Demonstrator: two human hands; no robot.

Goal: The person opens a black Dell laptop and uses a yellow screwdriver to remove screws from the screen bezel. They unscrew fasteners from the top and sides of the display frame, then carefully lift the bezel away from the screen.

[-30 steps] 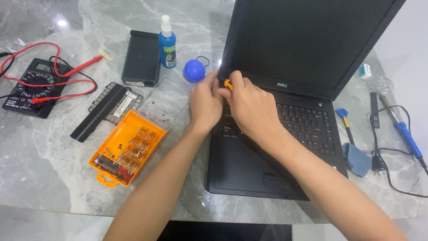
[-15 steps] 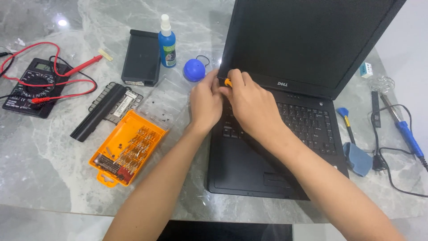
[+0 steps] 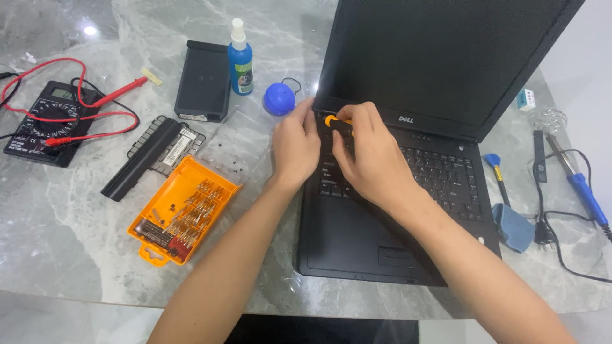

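Observation:
A black laptop (image 3: 376,248) stands open on the marble table, screen dark. My right hand (image 3: 368,156) is closed around a small screwdriver with an orange-capped black handle (image 3: 333,121), its tip down near the upper left corner of the keyboard by the hinge. My left hand (image 3: 294,143) rests on the laptop's left edge beside that spot, fingers curled toward the tool. The screwdriver's tip is hidden by my fingers.
Left of the laptop lie an orange bit case (image 3: 180,209) with its clear lid (image 3: 234,143), a long black battery (image 3: 152,156), a black box (image 3: 204,79), a blue spray bottle (image 3: 240,60), a blue ball (image 3: 279,99) and a multimeter (image 3: 44,121). A soldering iron (image 3: 581,188) and blue tools lie right.

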